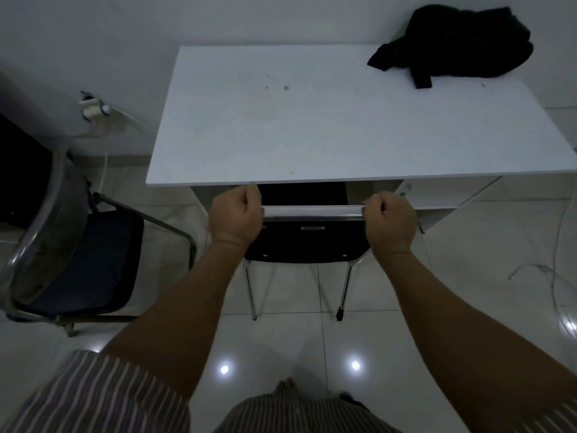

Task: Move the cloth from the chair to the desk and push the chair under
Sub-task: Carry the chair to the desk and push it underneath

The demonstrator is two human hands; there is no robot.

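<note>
Head view: black cloth lay on desk, far right corner. Left hand and right hand both closed around top rail of chair, seat mostly under desk. Risk: uneven push could skew chair, knocking legs against desk frame.

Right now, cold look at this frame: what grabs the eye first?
The two hands, left hand and right hand, are closed on the chrome top rail of the chair, centre frame, its seat tucked beneath the white desk. Next, the black cloth bunched on the desk's far right corner. A second chair stands at left.
</note>
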